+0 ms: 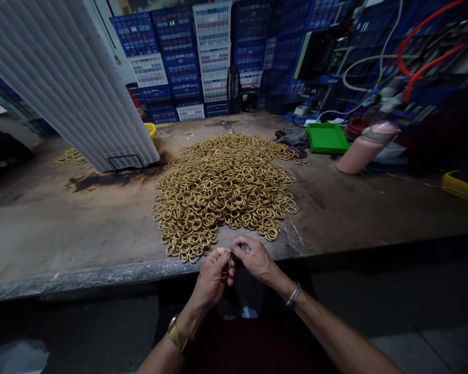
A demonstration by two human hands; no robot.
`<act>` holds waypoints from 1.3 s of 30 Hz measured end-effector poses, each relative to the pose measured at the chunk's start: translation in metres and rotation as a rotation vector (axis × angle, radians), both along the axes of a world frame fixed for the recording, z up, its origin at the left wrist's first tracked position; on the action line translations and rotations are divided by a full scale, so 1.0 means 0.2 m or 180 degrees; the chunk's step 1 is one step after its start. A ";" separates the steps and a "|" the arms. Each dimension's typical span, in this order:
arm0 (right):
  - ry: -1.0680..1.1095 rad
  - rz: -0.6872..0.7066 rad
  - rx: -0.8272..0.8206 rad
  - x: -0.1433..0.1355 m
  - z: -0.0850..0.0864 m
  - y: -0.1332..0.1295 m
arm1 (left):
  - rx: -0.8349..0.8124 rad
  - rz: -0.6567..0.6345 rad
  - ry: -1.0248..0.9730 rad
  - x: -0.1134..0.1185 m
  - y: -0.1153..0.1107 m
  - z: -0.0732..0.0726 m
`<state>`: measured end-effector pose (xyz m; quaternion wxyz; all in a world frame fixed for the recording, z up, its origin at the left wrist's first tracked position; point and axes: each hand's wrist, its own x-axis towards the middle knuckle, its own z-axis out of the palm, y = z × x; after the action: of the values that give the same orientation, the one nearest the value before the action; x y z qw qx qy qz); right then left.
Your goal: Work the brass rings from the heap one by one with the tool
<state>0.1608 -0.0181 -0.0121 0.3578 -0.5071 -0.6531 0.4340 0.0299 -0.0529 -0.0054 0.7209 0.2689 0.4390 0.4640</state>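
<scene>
A large heap of brass-coloured rings (230,187) lies on the worktable (113,223), reaching almost to its front edge. Just in front of that edge, my left hand (212,275) is closed with brass rings (225,274) partly showing between its fingers. My right hand (259,262) is also closed, its thumb and forefinger pinched together beside my left fingertips. Whatever the right fingers pinch is too small to make out. The left wrist wears a gold-coloured watch (177,335), the right a silver bracelet (293,294).
A tall ribbed white panel (89,88) leans on the left, with a few rings behind it. Right of the heap are a dark cloth (292,137), a green tray (327,138) and a pink bottle (362,150). Stacked blue and white crates (214,62) line the back.
</scene>
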 end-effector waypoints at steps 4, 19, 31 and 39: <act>0.0285 -0.0030 -0.0175 0.00 0.00 0.02 | 0.0138 -0.0090 0.0234 0.00 -0.01 -0.01; -0.1367 0.0651 0.0791 0.03 -0.03 -0.03 | 0.0536 -0.0232 0.0699 -0.03 -0.01 -0.04; -0.1726 0.0307 0.0592 0.07 -0.04 0.06 | 0.0612 -0.0360 0.0536 -0.04 -0.04 0.04; -0.1115 0.0809 0.0687 0.05 0.02 -0.02 | 0.0582 -0.0342 0.0584 -0.07 -0.03 -0.01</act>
<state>0.1703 -0.0225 -0.0084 0.2337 -0.4472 -0.8063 0.3087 0.0169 -0.0592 -0.0074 0.6740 0.3979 0.4439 0.4363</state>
